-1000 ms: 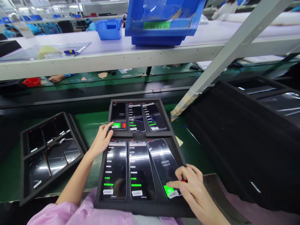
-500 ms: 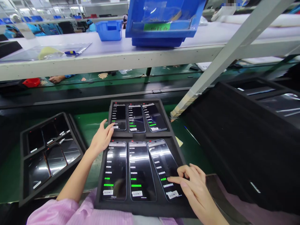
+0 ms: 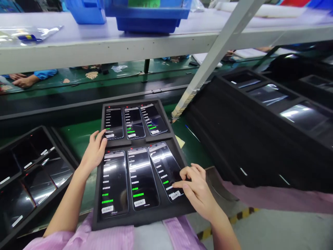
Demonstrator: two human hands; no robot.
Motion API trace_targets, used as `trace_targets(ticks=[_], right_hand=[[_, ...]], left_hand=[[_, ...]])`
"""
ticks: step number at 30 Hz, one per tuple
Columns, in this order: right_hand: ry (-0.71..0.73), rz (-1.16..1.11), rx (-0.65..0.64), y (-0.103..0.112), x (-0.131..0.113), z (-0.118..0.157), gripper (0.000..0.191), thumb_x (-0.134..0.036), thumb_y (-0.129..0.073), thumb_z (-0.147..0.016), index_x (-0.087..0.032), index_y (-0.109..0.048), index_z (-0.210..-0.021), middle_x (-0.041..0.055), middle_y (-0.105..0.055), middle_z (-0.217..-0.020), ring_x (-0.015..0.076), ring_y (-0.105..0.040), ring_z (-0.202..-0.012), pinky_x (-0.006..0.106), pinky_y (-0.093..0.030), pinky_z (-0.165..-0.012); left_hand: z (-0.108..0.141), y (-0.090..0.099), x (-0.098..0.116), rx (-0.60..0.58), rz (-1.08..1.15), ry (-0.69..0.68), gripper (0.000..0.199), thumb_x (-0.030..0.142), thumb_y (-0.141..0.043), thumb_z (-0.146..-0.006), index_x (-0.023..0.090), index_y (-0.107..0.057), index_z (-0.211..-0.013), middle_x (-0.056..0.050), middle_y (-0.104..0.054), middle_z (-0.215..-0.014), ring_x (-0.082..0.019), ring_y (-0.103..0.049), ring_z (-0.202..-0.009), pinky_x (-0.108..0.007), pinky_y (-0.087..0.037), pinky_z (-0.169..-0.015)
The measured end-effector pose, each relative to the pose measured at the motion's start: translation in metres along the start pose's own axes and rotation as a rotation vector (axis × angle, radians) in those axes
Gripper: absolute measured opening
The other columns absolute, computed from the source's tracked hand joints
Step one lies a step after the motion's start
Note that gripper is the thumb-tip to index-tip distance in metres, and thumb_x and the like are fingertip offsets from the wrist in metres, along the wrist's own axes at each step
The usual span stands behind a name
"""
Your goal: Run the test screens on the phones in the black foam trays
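Both hands lie unclenched, gripping nothing: left hand (image 3: pixel 94 150) at the upper-left phone (image 3: pixel 114 119), right index finger extended over the lower-right phone (image 3: pixel 166 166), whose foam tray (image 3: pixel 145 218) presumably keeps screens face-up for my tapping.

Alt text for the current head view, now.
Six lit smartphones in a black tray show menus with green lines; left hand at the upper-left phone, right hand pointing at the lower-right phone. More phone trays flank it.
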State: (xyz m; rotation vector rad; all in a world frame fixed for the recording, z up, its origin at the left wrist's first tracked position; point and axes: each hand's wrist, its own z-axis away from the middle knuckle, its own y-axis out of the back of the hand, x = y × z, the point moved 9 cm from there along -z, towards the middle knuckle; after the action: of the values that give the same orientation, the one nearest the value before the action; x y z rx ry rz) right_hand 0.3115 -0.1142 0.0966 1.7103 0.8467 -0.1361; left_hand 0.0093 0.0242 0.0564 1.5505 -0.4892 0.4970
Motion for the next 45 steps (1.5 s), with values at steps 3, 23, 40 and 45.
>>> trace_targets(ticks=[3,23,40,45], right_hand=[[0.003,-0.010,-0.036,-0.002,-0.004,0.000,0.039,-0.014,-0.032,-0.086,-0.023,-0.067,-0.072,-0.0004,-0.042,-0.077,0.0126,-0.045,-0.072,0.044,-0.024,-0.093],[0.069,0.002,-0.043,-0.004,-0.005,0.000,0.033,-0.017,-0.034,-0.086,-0.025,-0.064,-0.075,0.0000,-0.045,-0.075,0.0140,-0.048,-0.074,0.045,-0.027,-0.092],[0.096,0.006,-0.156,-0.011,-0.016,-0.002,0.034,-0.012,-0.034,-0.084,-0.022,-0.064,-0.069,-0.0004,-0.042,-0.075,0.0122,-0.046,-0.072,0.048,-0.027,-0.093],[0.114,0.012,-0.196,-0.014,-0.018,-0.002,0.034,-0.011,-0.035,-0.082,-0.021,-0.063,-0.065,-0.0006,-0.041,-0.075,0.0115,-0.046,-0.071,0.049,-0.028,-0.095]], left_hand=[[0.000,0.000,0.001,-0.019,0.009,0.007,0.053,0.046,-0.023,-0.090,0.021,-0.036,-0.135,-0.013,-0.034,-0.136,-0.027,-0.033,-0.130,-0.048,-0.027,-0.107],[0.006,0.006,0.013,-0.023,-0.079,0.006,0.051,0.044,-0.019,-0.091,0.022,-0.048,-0.128,-0.012,-0.031,-0.140,-0.028,-0.041,-0.124,-0.046,-0.034,-0.103],[0.004,0.002,0.015,-0.060,-0.164,-0.044,0.056,0.045,-0.017,-0.090,0.020,-0.052,-0.125,-0.012,-0.032,-0.138,-0.029,-0.049,-0.116,-0.046,-0.037,-0.099],[0.004,0.001,0.013,-0.061,-0.138,-0.029,0.056,0.046,-0.017,-0.090,0.020,-0.047,-0.130,-0.013,-0.031,-0.139,-0.029,-0.047,-0.119,-0.047,-0.035,-0.101]])
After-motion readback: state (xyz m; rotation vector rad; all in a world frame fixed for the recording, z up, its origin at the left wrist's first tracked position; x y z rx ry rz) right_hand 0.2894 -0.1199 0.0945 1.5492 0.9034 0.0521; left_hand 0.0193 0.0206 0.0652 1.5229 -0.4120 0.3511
